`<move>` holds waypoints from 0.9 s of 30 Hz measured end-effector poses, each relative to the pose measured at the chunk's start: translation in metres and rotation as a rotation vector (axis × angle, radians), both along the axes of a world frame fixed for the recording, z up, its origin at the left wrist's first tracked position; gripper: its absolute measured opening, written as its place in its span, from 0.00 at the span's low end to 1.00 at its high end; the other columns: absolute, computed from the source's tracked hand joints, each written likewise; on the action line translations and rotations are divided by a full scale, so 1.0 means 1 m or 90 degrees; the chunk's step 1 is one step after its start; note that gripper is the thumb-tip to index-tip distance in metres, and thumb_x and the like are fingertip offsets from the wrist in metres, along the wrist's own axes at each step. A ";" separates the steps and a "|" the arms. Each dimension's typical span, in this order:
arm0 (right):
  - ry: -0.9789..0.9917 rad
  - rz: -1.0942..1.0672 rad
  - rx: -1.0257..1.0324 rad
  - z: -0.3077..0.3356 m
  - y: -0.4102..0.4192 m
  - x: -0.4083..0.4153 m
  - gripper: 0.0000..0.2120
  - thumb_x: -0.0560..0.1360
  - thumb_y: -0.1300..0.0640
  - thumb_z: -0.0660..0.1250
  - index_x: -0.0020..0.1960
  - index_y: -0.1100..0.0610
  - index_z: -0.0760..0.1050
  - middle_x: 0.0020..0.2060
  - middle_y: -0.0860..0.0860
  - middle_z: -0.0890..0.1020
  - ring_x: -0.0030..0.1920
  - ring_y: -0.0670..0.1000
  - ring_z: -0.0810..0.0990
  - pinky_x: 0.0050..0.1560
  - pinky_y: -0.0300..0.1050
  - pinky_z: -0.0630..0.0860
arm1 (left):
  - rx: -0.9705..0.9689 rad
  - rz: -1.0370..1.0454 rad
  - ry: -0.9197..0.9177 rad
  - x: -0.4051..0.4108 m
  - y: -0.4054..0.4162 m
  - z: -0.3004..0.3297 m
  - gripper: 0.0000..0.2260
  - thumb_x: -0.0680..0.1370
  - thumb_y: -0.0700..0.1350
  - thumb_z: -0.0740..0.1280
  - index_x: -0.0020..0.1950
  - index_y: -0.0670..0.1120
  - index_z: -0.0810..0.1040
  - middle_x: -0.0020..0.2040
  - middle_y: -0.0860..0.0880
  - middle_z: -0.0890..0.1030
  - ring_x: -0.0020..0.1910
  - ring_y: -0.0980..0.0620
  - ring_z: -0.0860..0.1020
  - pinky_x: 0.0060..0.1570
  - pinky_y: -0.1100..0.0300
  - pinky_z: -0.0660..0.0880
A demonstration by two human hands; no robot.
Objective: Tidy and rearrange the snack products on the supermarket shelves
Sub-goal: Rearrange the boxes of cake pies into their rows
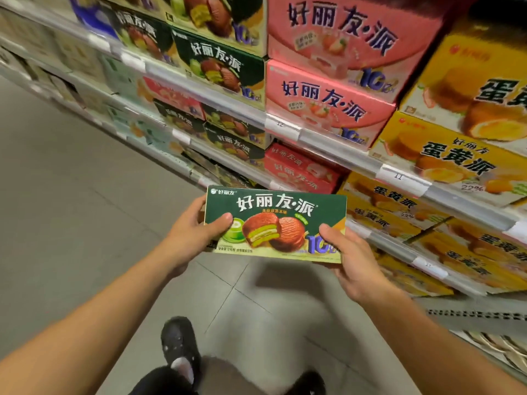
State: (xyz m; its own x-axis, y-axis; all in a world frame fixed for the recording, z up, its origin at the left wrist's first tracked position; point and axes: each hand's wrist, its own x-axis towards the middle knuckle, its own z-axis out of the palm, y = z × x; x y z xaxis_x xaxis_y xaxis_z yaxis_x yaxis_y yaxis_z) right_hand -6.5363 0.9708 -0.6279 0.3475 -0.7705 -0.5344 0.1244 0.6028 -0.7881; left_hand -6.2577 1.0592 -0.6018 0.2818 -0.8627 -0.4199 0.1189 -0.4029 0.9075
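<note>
Pink boxes (pixel 328 106), yellow boxes (pixel 445 155) on shelf (pixel 336 151) behind green box (pixel 276 223).

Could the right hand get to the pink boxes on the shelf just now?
Probably not yet: the right hand grips the green box together with the left hand. The pink boxes stand unobstructed at the shelf front.

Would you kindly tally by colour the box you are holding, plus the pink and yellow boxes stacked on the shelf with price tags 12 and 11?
Green cardboard pie box, gripped by left hand and right hand: 1
Pink cardboard boxes: 2
Yellow cardboard boxes: 2
Total: 5
</note>
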 end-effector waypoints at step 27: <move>0.091 0.027 0.023 -0.011 0.005 0.336 0.23 0.64 0.45 0.77 0.57 0.48 0.80 0.54 0.56 0.84 0.55 0.59 0.83 0.56 0.53 0.77 | 0.076 -0.112 -0.017 0.357 -0.044 -0.022 0.15 0.77 0.35 0.68 0.58 0.51 0.73 0.47 0.56 0.86 0.44 0.57 0.84 0.37 0.65 0.78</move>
